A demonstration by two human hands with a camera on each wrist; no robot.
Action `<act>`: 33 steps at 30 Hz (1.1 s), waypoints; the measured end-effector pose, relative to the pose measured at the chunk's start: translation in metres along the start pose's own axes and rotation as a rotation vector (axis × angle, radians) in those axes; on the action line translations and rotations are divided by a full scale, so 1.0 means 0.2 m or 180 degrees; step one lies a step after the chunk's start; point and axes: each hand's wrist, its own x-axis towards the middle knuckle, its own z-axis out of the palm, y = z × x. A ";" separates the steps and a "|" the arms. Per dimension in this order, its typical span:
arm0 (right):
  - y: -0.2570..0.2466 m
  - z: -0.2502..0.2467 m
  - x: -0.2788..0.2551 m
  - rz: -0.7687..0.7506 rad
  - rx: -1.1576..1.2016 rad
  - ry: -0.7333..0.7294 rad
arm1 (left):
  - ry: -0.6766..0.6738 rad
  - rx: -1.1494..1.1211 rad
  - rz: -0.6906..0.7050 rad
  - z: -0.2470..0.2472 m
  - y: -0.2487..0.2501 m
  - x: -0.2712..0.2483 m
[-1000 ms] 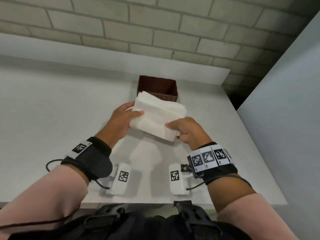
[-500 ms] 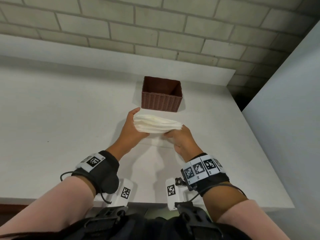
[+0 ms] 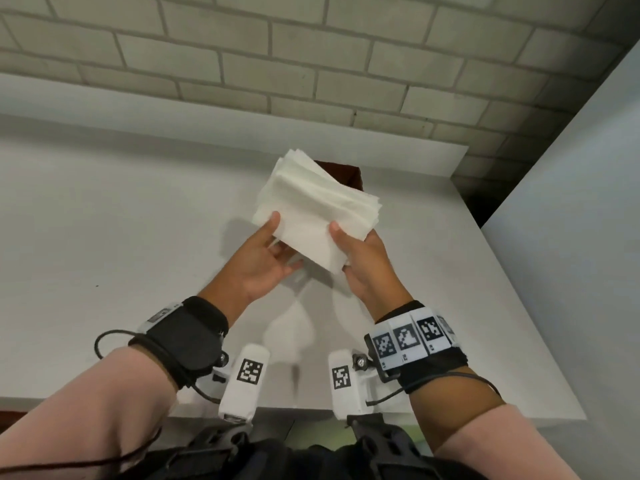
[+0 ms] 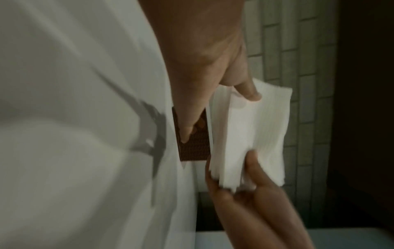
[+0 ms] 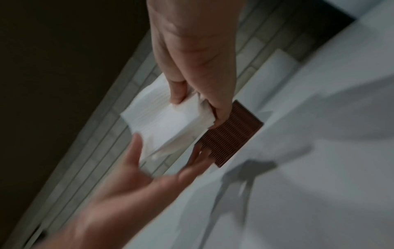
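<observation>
A white table point(image 3: 104, 237) stands against a pale brick wall point(image 3: 311, 64), with a plain grey panel point(image 3: 571, 237) rising along its right side. A thick stack of white paper napkins point(image 3: 311, 206) is held in the air above the table's middle, tilted, its far end covering most of a brown woven square basket point(image 3: 349, 174) that sits on the table behind it. The right hand point(image 3: 367, 261) pinches the stack's near right corner, thumb on top and fingers curled beneath. The left hand point(image 3: 263, 268) lies palm up and loose, fingers straight under the stack, only its thumb tip touching the near left corner. Both wrists wear black straps with printed markers.
</observation>
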 end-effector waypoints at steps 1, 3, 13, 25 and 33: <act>0.01 0.03 -0.01 -0.0127 -0.0071 0.0011 | -0.0109 -0.0223 -0.0106 0.01 -0.01 0.00; 0.04 0.09 -0.04 -0.0354 -0.0292 0.0063 | -0.0408 -0.0343 -0.0030 0.05 -0.02 0.00; -0.03 0.16 -0.13 -0.2692 -0.3119 0.0070 | -0.0538 -0.0745 0.0370 0.07 -0.02 0.02; -0.03 0.17 -0.12 -0.2737 -0.4186 0.0020 | -0.0387 -0.0775 0.0587 0.06 -0.02 0.04; -0.05 0.16 -0.11 -0.1507 -0.4238 -0.0248 | 0.0050 -0.0329 0.0185 0.08 -0.04 0.04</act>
